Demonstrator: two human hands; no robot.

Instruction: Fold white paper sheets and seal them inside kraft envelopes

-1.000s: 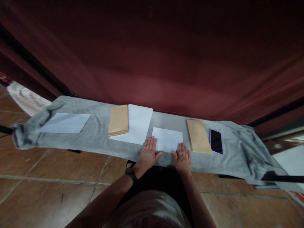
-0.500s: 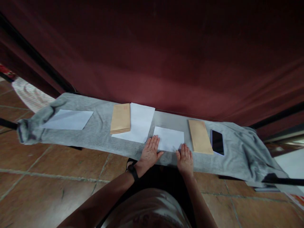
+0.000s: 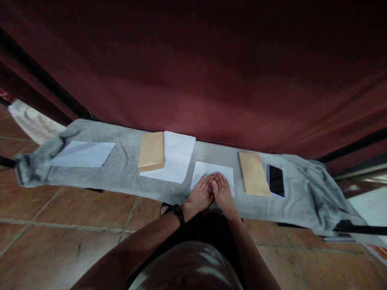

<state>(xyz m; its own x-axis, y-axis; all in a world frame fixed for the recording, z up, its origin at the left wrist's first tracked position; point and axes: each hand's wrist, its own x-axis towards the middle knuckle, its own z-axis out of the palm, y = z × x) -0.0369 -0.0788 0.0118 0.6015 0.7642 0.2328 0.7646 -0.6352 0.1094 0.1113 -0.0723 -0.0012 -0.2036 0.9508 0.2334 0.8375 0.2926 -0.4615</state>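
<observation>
A white sheet of paper (image 3: 208, 167), smaller than the one to its left, lies on the grey cloth in front of me. My left hand (image 3: 199, 196) rests flat on its near half, fingers stretched out. My right hand (image 3: 223, 194) lies flat beside it, and the two touch near the middle of the sheet. Part of the paper's near edge is hidden under them. To the right of my hands lies a brown envelope (image 3: 254, 174). On the left, several brown envelopes (image 3: 152, 151) are stacked partly over a larger white sheet (image 3: 178, 155).
Grey cloth (image 3: 127, 169) covers the long narrow table. A phone (image 3: 276, 180) lies beside the right envelope, and another white sheet (image 3: 84, 153) is at the far left. A dark red curtain (image 3: 193, 88) hangs along the back edge. Tiled floor (image 3: 99, 209) shows in front.
My hands have come together from the two sides of the small sheet, onto its middle. The envelopes and the phone stay where they were.
</observation>
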